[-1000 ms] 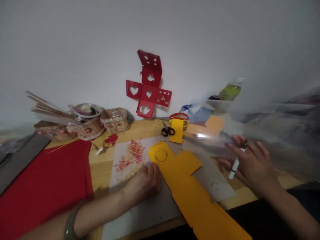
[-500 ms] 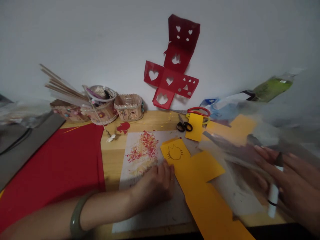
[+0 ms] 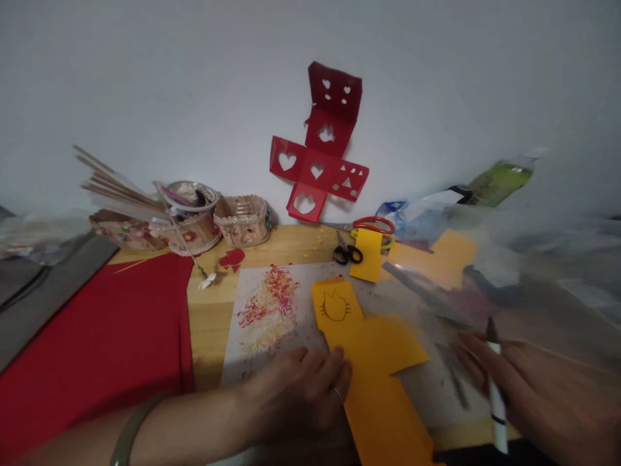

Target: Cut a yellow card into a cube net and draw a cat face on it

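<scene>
card (image 3: 371, 362): yellow, dark cat-face outline | marker (image 3: 497, 402): white, black band | cutout (image 3: 332, 162): red, heart-shaped holes

Left hand (image 3: 305, 391): back upward, fingers curled.
Left forearm (image 3: 198, 421): extended rightward.
Right hand (image 3: 541, 388): back upward, fingers bent.

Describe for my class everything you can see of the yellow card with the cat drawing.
The yellow card looks like stiff, matte paper, cut into joined panels, one jutting right. Its far panel bears a dark-lined cat head with pointed ears and whiskers; no facial features are visible inside. It lies slanting over a pale sheet, its near end cut off by the picture's edge. The left grip rests at its left edge.
</scene>
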The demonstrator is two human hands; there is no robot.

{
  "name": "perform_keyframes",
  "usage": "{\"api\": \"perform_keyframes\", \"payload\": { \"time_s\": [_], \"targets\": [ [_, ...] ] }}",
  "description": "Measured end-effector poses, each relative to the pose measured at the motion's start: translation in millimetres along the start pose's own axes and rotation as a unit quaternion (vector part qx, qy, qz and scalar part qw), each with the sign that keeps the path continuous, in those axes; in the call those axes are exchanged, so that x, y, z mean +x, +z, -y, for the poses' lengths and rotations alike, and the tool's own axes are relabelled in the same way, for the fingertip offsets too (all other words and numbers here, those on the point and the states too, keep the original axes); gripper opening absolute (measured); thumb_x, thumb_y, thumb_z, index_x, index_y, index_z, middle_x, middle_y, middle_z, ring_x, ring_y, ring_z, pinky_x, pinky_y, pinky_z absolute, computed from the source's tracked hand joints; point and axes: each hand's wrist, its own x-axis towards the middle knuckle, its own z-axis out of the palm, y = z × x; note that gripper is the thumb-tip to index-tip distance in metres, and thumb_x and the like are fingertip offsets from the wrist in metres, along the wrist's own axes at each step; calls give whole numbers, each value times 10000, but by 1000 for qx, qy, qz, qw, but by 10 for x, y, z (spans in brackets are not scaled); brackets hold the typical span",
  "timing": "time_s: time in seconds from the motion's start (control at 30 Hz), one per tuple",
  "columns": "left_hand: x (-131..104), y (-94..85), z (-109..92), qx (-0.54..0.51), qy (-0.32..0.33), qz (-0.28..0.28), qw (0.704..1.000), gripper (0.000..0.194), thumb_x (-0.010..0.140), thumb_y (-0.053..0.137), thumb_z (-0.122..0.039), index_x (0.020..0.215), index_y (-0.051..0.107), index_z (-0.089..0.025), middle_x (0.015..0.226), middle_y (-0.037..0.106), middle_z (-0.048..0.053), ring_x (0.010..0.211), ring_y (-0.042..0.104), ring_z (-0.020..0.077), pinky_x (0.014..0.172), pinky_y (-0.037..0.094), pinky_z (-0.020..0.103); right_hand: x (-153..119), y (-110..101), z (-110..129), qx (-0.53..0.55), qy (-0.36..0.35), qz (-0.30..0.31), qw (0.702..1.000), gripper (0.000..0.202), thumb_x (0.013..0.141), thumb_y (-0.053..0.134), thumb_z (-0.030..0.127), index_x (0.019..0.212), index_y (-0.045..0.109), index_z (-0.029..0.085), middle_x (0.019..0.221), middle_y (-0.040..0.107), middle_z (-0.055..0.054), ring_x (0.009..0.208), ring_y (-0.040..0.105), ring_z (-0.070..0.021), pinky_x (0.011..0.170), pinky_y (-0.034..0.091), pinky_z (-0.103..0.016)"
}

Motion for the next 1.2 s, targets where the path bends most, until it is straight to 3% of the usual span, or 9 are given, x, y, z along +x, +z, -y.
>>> {"api": "perform_keyframes", "payload": {
  "time_s": [0.1,0.17,0.27,0.4,0.57,0.73,0.97,1.07,1.2],
  "targets": [
    [66,-51,108,-94,-105,85,986,309,855,396,-112,1117,557,-132,817,685,57,655,601,174,485,445,264,93,31,116,-102,-147,-18,984,210,885,503,150,1076,592,155,721,645,-86,684,585,-239,627,394,-358],
    [132,-125,186,-206,-241,139,938,305,852,423,-158,1125,561,-164,816,680,47,708,609,171,570,453,271,181,93,155,-114,-214,-36,969,248,893,440,92,1103,565,132,795,677,-98,731,615,-242,640,413,-354],
    [250,-210,180,-431,-385,156,801,271,828,481,-256,1057,605,-185,850,686,32,735,605,156,646,434,271,356,181,217,-79,-218,-19,973,364,891,269,8,1132,519,116,846,700,-91,690,631,-210,597,420,-341],
    [461,-135,-35,-643,-424,144,622,460,791,522,-437,1139,550,-138,904,694,84,835,611,192,708,431,297,582,189,306,-34,-255,-41,965,331,900,290,12,1143,506,73,994,700,-112,772,647,-186,639,458,-324],
    [761,-15,-133,-599,-429,157,658,519,662,670,-420,1119,572,-195,986,667,56,854,577,207,744,402,330,676,175,291,17,-267,-79,960,286,905,341,60,1110,536,102,1047,689,-123,851,660,-187,689,495,-309],
    [804,-34,-29,-703,-475,80,524,504,597,497,0,1087,466,-113,830,655,32,604,483,90,544,355,209,642,214,268,177,-87,-89,976,283,900,412,144,1172,487,174,959,708,-86,828,673,-190,671,523,-286],
    [720,29,-72,-765,-408,-73,493,566,722,488,11,1256,326,-84,1031,663,144,863,609,130,794,427,281,769,135,382,506,159,-76,844,87,838,560,295,819,638,264,773,678,4,658,620,-145,523,473,-216],
    [742,75,-85,-784,-400,-82,467,740,715,509,34,1365,195,-127,1194,602,163,784,628,103,850,432,312,790,107,372,577,181,-9,796,78,811,587,312,761,583,253,664,586,25,560,539,-118,472,428,-204],
    [762,125,-77,-798,-387,-93,452,800,714,506,53,1400,144,-144,1257,560,169,795,648,113,883,440,342,759,102,337,589,168,36,790,109,832,565,321,750,555,251,619,522,35,540,476,-110,469,390,-205]
  ]
}}
